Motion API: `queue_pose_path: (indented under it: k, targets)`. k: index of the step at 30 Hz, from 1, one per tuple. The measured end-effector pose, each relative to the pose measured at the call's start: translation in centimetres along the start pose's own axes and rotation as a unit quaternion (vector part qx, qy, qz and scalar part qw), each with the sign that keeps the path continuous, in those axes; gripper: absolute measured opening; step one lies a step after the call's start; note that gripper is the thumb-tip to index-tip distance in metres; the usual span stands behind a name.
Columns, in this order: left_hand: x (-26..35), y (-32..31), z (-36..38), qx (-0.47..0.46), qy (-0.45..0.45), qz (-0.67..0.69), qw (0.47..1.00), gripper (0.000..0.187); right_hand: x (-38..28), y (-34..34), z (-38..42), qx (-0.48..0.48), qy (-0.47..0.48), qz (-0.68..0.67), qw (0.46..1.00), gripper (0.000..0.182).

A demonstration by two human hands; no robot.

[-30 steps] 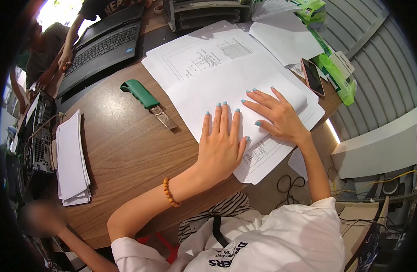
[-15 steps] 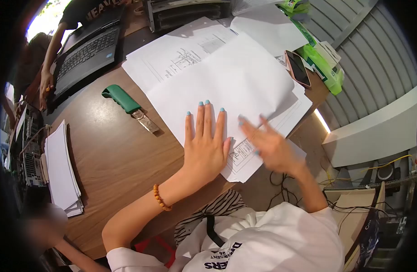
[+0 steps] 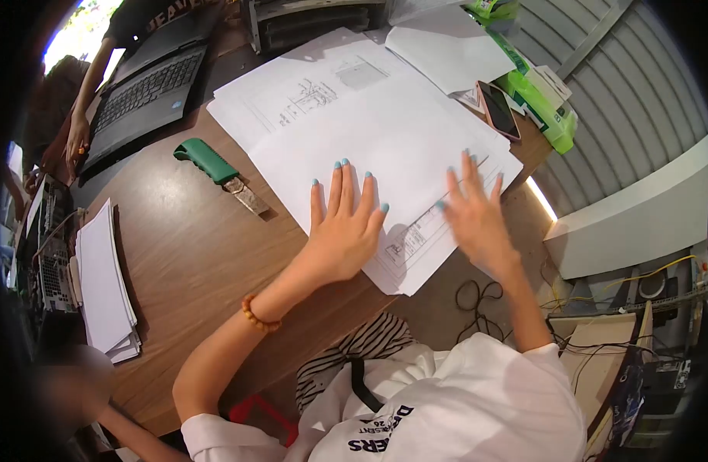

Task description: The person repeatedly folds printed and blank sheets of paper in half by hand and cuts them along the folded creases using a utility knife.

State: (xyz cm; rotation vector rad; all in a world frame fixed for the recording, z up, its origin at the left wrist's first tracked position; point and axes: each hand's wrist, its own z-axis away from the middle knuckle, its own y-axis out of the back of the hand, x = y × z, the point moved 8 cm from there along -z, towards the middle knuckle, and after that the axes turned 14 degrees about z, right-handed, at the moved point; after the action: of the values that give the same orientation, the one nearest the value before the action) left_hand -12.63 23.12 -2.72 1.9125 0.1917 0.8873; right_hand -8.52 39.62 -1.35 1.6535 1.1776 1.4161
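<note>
Left hand (image 3: 342, 242): palm down on the large blank white paper sheet (image 3: 385, 127), which overlaps the white sheets printed with line drawings (image 3: 315, 88). Its fingers lie flat, middle two close together, others spread, pinching nothing. Right hand (image 3: 477, 223): blurred, fingers spread, at the near right edge of the paper. Can't tell if it's touching.

Paper is on the brown wood-grain desk (image 3: 184, 262), near corner past the desk edge. Green-handled tool with a worn metal end (image 3: 208, 159) lies left of it, apart. Pink-edged dark phone (image 3: 498, 112) is just beside the far right side.

Risks, my read:
- Overhanging corner has no backing; right-hand pressure there could fold or crease it.
- Left palm loads mainly the top sheet; any sideways drag could slide it over the printed ones, skewing edges.
- Uneven pressure between hands could buckle the blank sheet.
- Shoving the pile far right could bump the phone; shoving left could catch the tool's metal end.
</note>
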Motion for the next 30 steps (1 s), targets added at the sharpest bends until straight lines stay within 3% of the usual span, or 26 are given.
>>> queue_pose_path:
  k: [1,2,4,6,8,10,11,13,16,17,20,21,22,24,25,27,28,30]
  targets:
    - [0.0,-0.6,-0.1,-0.07,-0.009,-0.016,0.997,0.051,-2.2,1.1,0.8,0.012,0.017,-0.015,1.0,0.059]
    - [-0.1,-0.5,-0.2,-0.076,-0.008,-0.017,0.997,0.051,-4.3,2.1,1.5,0.019,0.034,-0.046,0.998,0.06]
    - [-0.8,0.0,-0.5,-0.056,0.05,0.171,0.982,0.049,-8.3,4.4,2.8,0.019,0.083,-0.086,0.993,0.061]
    - [-1.0,0.0,-0.5,-0.07,0.045,0.169,0.982,0.048,-10.9,5.6,4.2,0.035,0.086,-0.123,0.988,0.059]
    - [-0.9,0.3,-0.7,-0.081,0.04,0.166,0.982,0.048,-13.7,6.5,5.6,0.041,0.158,-0.158,0.974,0.056]
    - [-0.6,-0.7,-0.9,-0.189,0.044,0.013,0.981,0.056,-13.2,7.6,5.4,0.041,0.167,-0.194,0.966,0.052]
    - [-0.7,-1.0,-0.7,-0.186,0.046,0.009,0.981,0.056,-12.7,8.2,5.5,0.04,0.179,-0.226,0.957,0.047]
    - [-0.9,0.6,-0.8,-0.026,0.062,0.171,0.983,0.071,-11.6,9.7,6.0,0.07,0.193,-0.29,0.935,0.041]
    - [1.3,1.4,0.3,-0.026,0.051,0.045,0.997,0.08,-8.9,11.7,6.6,0.13,0.208,-0.356,0.902,0.028]
    - [2.1,1.7,0.5,0.015,0.032,-0.019,0.999,0.074,-7.5,11.9,6.6,0.145,0.173,-0.369,0.901,0.027]
    - [2.7,0.4,0.4,-0.012,-0.003,-0.032,0.999,0.065,-4.5,12.8,6.8,0.197,0.109,-0.375,0.899,0.024]
    - [4.4,0.9,0.7,0.049,-0.069,-0.164,0.983,0.054,-3.5,13.2,6.9,0.23,0.077,-0.366,0.898,0.024]
    - [4.8,0.6,1.1,0.052,-0.065,-0.169,0.982,0.054,-3.2,13.5,6.9,0.233,0.082,-0.368,0.896,0.024]
    - [6.2,-0.3,1.8,-0.022,-0.091,-0.284,0.954,0.034,-2.1,14.2,7.2,0.276,0.05,-0.364,0.888,0.026]
    - [6.3,0.7,1.3,-0.041,-0.085,-0.228,0.969,0.019,-1.7,14.9,7.3,0.298,0.048,-0.36,0.883,0.031]
    - [6.1,7.2,1.0,0.107,-0.086,-0.185,0.973,0.024,-0.8,15.7,7.9,0.344,0.044,-0.369,0.862,0.032]
    - [5.2,10.5,1.4,0.168,-0.093,-0.246,0.95,0.023,-0.2,16.3,8.3,0.385,0.032,-0.375,0.842,0.033]
    - [2.9,19.0,3.0,0.28,0.024,-0.292,0.914,0.017,0.0,17.1,7.9,0.403,0.04,-0.401,0.822,0.034]
